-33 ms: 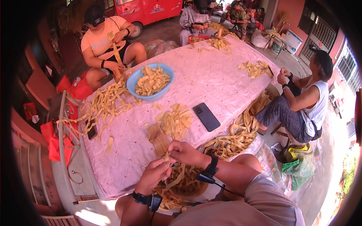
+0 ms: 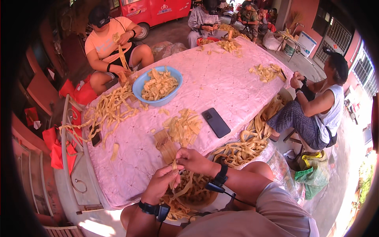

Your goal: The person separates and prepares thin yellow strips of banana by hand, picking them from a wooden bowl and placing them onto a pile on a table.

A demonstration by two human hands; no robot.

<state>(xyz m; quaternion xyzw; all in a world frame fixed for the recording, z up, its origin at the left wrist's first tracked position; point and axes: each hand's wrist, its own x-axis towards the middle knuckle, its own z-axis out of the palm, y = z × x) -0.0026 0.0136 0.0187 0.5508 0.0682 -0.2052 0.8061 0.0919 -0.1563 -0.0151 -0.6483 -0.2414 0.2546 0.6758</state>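
Long tabletop under pink embossed cloth (image 2: pixel 221 83), heaped with pale yellow strips. Near its front edge, right hand (image 2: pixel 195 161) and left hand (image 2: pixel 160 185) both pinched shut on one long yellowish fibrous strip (image 2: pixel 175 178), held between them.

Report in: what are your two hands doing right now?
Left hand and right hand both pinching one pale yellow fibre strip. Basket of strips beneath. Black phone on pink tablecloth, clear of hands.

A pale yellow strip (image 2: pixel 175 170) – limp, curling – is hanging at six o'clock, pinched above a heap of similar strips (image 2: pixel 189 193).
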